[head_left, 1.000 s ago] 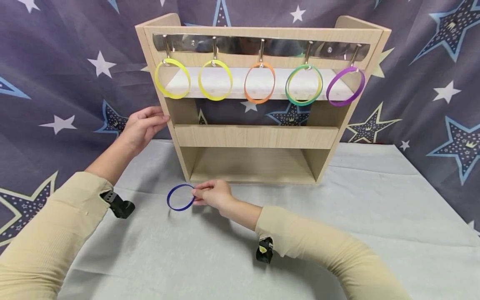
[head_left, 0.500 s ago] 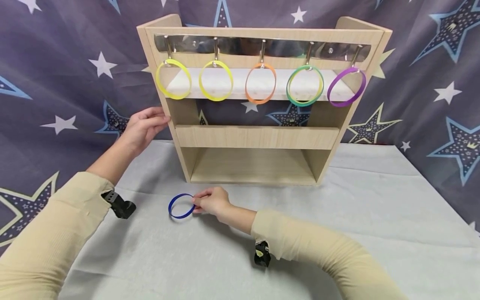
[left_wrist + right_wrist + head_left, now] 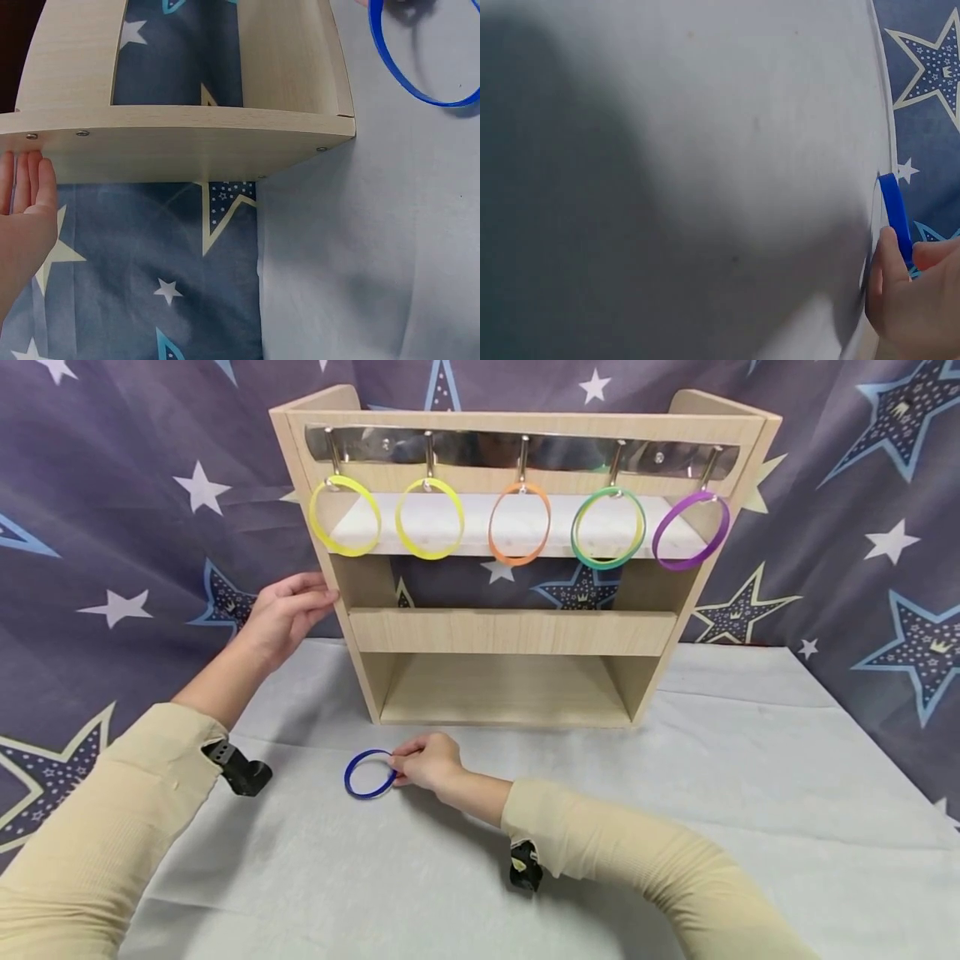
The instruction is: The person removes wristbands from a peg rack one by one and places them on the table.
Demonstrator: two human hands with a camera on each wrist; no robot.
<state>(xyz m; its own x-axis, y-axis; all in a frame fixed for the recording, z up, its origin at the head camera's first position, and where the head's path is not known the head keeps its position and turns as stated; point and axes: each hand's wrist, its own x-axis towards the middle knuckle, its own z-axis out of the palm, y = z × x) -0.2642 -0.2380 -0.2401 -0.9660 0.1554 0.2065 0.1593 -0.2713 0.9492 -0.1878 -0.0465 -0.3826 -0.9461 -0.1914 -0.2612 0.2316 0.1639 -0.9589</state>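
No readable text anywhere (only printed stars).

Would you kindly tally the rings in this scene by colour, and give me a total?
Yellow rings: 2
Orange ring: 1
Green ring: 1
Purple ring: 1
Blue ring: 1, pinched by the right hand on the table
Total: 6

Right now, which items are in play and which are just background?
In play:
- blue ring, pinched at its edge by the right hand, low over the grey cloth
- wooden rack, with the left hand flat against its side
- metal hooks

Background:
- yellow, orange, green and purple rings already hanging on the hooks
- star-print backdrop
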